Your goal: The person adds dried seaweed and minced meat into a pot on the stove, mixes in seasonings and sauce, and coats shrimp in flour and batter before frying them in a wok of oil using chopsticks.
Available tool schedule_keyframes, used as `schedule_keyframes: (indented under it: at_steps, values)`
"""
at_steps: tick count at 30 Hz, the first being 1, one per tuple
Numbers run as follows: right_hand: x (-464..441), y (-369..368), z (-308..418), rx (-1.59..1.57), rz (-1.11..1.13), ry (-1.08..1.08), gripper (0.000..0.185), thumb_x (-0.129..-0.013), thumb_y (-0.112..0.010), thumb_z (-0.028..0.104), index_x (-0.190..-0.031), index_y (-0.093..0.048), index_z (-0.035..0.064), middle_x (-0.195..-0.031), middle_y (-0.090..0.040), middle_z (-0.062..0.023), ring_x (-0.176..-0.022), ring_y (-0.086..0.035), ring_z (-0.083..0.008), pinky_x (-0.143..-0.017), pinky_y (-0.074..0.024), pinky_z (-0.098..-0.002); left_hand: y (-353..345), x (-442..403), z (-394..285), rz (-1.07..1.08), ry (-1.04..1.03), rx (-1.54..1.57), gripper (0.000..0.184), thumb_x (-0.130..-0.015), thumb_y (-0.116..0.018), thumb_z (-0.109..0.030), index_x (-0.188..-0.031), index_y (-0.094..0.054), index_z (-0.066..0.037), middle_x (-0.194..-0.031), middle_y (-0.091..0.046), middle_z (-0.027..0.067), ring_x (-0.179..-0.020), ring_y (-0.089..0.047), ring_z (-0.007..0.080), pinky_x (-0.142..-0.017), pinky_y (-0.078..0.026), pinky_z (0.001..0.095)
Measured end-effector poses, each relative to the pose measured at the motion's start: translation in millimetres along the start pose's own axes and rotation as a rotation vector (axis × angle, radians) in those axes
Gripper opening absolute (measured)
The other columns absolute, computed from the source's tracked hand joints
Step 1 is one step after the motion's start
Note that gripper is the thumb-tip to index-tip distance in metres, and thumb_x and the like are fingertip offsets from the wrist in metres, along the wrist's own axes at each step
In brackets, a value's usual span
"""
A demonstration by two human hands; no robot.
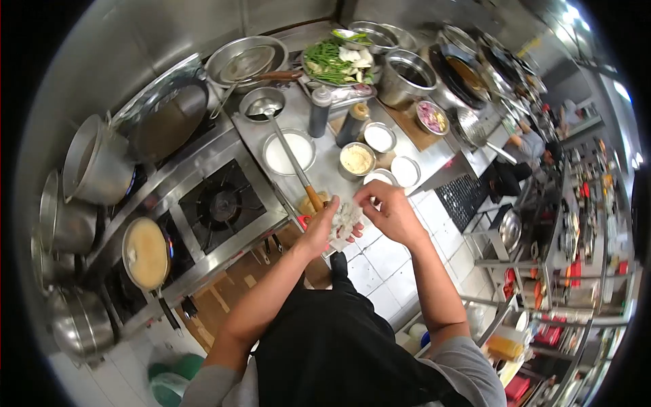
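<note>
Over the front edge of the steel counter, my left hand (322, 230) holds a clump of whitish, translucent pieces that look like raw shrimp (346, 218). Its palm is turned up, fingers beneath the clump. Just to the right, my right hand (392, 209) is bent with fingertips drawn together; whatever they pinch is too small to tell. A long ladle (293, 159) with a wooden handle slants across a bowl of white contents (277, 157), its handle end close to my left hand. Beyond my hands stand a bowl of pale yellow crumbly food (357, 159) and small bowls of white contents (405, 171).
Left, a pan of light brown liquid (146, 252) sits on a lit burner, beside a bare burner (224, 205). Two squeeze bottles (320, 114) and a plate of green vegetables (331, 68) stand farther back. At right, another person (532, 144) is near shelving.
</note>
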State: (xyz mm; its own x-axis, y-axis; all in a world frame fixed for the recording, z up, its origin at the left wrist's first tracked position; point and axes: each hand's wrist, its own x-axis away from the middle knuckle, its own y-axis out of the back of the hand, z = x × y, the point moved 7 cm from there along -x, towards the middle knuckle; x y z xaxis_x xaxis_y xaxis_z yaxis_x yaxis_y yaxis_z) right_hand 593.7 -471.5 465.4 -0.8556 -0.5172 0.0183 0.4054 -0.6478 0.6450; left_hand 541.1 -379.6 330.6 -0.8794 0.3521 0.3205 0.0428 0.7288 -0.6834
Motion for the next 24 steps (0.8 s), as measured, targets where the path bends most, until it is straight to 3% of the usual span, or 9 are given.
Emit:
schedule_keyframes:
  at_steps: [2, 4, 5, 6, 7, 10, 14, 18, 24]
  values:
    - [15.3, -5.3, -0.6, -0.091, -0.113, 0.114, 0.011, -0.079, -0.062, 0.004, -0.089, -0.065, 0.0005, -0.086, -0.065, -0.0119, -0.071, -0.061, -0.0249, -0.064, -0.0488, -0.0354, -0.8, 6.8, -0.8, 0.031, 0.034, -0.177, 0.054, -0.099, -0.031, -0.047, -0.111, -0.057, -0.001, -0.091, -0.066, 0.0123, -0.077, -0.065, 0.0197, -0.068, -0.053, 0.0312]
    - [44.2, -4.8, -35.6, -0.001, -0.298, -0.039, 0.018, -0.083, -0.063, 0.016, -0.09, -0.065, -0.0002, -0.082, -0.066, -0.0099, -0.068, -0.058, -0.0187, -0.06, -0.0474, -0.0319, -10.9, 14.1, -5.8, 0.107, 0.053, -0.236, 0.04, -0.098, -0.043, -0.035, -0.107, -0.058, 0.0, -0.089, -0.067, 0.0117, -0.075, -0.065, 0.0178, -0.067, -0.053, 0.03]
    - [65.4, -10.3, -69.3, -0.148, -0.279, -0.339, 0.028, -0.086, -0.059, 0.027, -0.09, -0.066, -0.0003, -0.081, -0.066, -0.0083, -0.069, -0.057, -0.016, -0.06, -0.0466, -0.0307, -17.5, 18.4, -7.9, 0.139, 0.034, -0.337, 0.036, -0.097, -0.047, -0.031, -0.106, -0.059, 0.001, -0.087, -0.067, 0.0111, -0.074, -0.065, 0.0171, -0.067, -0.053, 0.0295]
    - [93.3, -22.2, -99.7, -0.309, -0.259, -0.633, 0.039, -0.09, -0.055, 0.037, -0.09, -0.066, -0.0004, -0.08, -0.066, -0.0068, -0.07, -0.056, -0.0133, -0.059, -0.0458, -0.0294, -24.6, 22.4, -8.4, 0.175, 0.013, -0.437, 0.031, -0.095, -0.05, -0.027, -0.104, -0.06, 0.001, -0.086, -0.067, 0.0105, -0.074, -0.065, 0.0163, -0.067, -0.052, 0.029]
    - [115.5, -46.0, -114.4, -0.61, -0.156, -0.717, 0.063, -0.092, -0.04, 0.057, -0.093, -0.066, -0.0005, -0.081, -0.066, -0.0052, -0.068, -0.053, -0.0121, -0.06, -0.0447, -0.0282, -32.3, 25.7, -4.3, 0.214, 0.035, -0.461, 0.025, -0.094, -0.053, -0.02, -0.103, -0.06, 0.002, -0.085, -0.067, 0.0094, -0.074, -0.064, 0.0155, -0.067, -0.052, 0.0286]
    - [153.0, -105.1, -108.4, -1.528, -0.112, -0.74, 0.074, -0.09, -0.033, 0.067, -0.109, -0.057, -0.0008, -0.078, -0.064, -0.0095, -0.064, -0.055, -0.0158, -0.064, -0.0485, -0.0329, -63.4, 39.0, 23.7, 0.389, 0.164, -0.555, 0.021, -0.094, -0.053, -0.017, -0.103, -0.06, 0.001, -0.085, -0.067, 0.0093, -0.074, -0.064, 0.0155, -0.067, -0.052, 0.0285]
    - [192.3, -101.1, -105.1, -1.687, -0.374, -0.569, 0.056, -0.096, -0.035, 0.054, -0.107, -0.054, 0.0028, -0.082, -0.063, -0.009, -0.073, -0.062, -0.0181, -0.068, -0.0523, -0.0333, -94.6, 63.2, 79.2, 0.671, 0.355, -0.767, 0.019, -0.094, -0.053, -0.015, -0.103, -0.058, 0.002, -0.085, -0.067, 0.0099, -0.075, -0.064, 0.0152, -0.067, -0.052, 0.0284]
    - [260.0, -101.3, -120.7, -1.826, -0.755, -0.439, 0.029, -0.095, -0.053, 0.033, -0.103, -0.057, 0.0057, -0.085, -0.064, -0.0042, -0.075, -0.063, -0.0173, -0.067, -0.0523, -0.0323, -110.4, 84.0, 133.6, 0.852, 0.552, -0.859, 0.019, -0.094, -0.053, -0.014, -0.105, -0.057, 0.001, -0.085, -0.065, 0.0093, -0.074, -0.063, 0.0148, -0.067, -0.052, 0.0284]
    - [408.1, -118.1, -104.0, -1.443, -1.195, -0.469, 0.017, -0.087, -0.064, 0.021, -0.089, -0.06, 0.0053, -0.078, -0.062, -0.0022, -0.07, -0.059, -0.0126, -0.06, -0.0479, -0.0268, -157.9, 131.8, 218.1, 1.098, 0.809, -0.949, 0.023, -0.095, -0.051, -0.017, -0.109, -0.057, 0.0, -0.086, -0.065, 0.009, -0.074, -0.063, 0.0144, -0.067, -0.052, 0.028]
